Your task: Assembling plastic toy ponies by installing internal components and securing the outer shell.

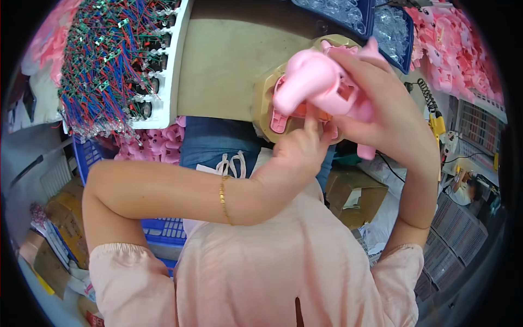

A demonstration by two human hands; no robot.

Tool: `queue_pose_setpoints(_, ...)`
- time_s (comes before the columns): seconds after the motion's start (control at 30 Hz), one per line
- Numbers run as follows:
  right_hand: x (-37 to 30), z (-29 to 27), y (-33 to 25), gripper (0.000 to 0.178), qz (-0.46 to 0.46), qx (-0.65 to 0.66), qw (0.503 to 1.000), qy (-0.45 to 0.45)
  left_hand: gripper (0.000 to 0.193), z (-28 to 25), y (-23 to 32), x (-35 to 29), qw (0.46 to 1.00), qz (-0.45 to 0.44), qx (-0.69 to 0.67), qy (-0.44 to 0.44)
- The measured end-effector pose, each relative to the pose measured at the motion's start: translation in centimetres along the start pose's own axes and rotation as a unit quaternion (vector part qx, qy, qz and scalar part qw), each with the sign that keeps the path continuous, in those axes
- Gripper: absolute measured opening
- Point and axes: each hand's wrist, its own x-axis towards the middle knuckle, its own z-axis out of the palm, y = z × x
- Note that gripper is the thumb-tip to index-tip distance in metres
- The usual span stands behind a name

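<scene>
My right hand (378,103) is closed around a pink plastic toy shell (310,76), animal-shaped with a rounded snout and a square opening in its side. The shell is raised over a beige holder (263,101) at the near edge of the table. In that holder lies another pink plastic part (279,121), mostly covered by the shell. My left hand (299,147) reaches to the holder's near side, one finger stretched out over the pink part and the others partly bent. Its fingertips are partly hidden under the shell; I see nothing gripped in it.
A white tray (170,71) full of red, blue and green wired parts stands at left. Blue bins (372,27) of clear plastic pieces are at the back right, beside a heap of pink shells (455,54). A yellow-handled tool (437,124) with a coiled cord hangs at right.
</scene>
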Motion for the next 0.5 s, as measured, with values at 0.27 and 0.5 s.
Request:
queue_pose_setpoints(0.27,-0.3,1.9,2.1,0.063,-0.040,0.018,0.997,-0.060,0.043,1.0,-5.4,-4.8,0.851,0.009,-0.524,-0.018)
queue_pose_setpoints(0.5,0.2,2.0,1.3,0.059,-0.040,-0.002,0.998,-0.052,0.030,2.4,-6.0,-3.8,0.866,-0.216,-0.436,0.113)
